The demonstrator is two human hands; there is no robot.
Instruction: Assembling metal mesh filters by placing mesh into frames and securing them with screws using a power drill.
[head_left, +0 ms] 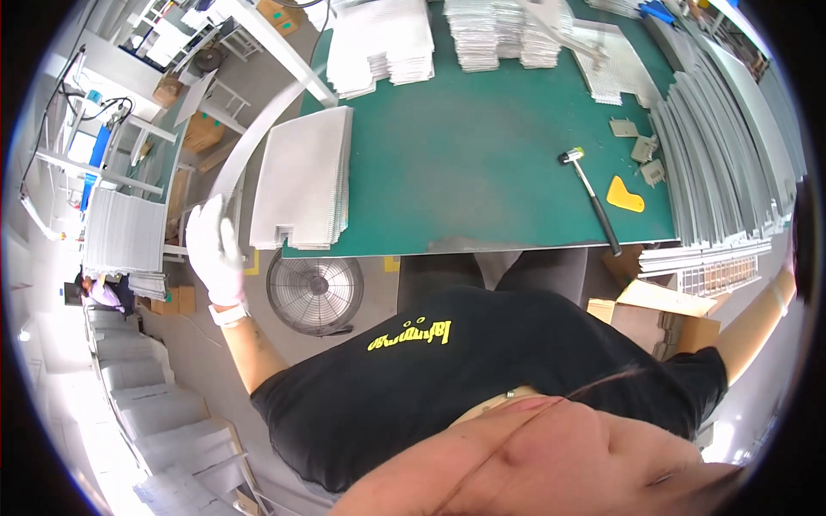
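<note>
My left hand (215,251), in a white glove, is out past the table's left edge. Its fingers are closed at the lower end of a long, thin, pale sheet (262,125), seen nearly edge-on, that curves up toward the table's far left corner. Just right of that hand lies a stack of white ribbed panels (301,176) with notched edges. My right arm reaches far out to the right; only part of my right hand (790,256) shows at the dark picture rim, beside a row of upright grey-white sheets (718,155). Its fingers are hidden.
On the green table (465,172) lie a mallet (594,202), a yellow scraper (625,195) and small beige plates (644,150). More panel stacks (379,43) line the far side. A floor fan (316,292) stands below left, an open carton (654,310) below right.
</note>
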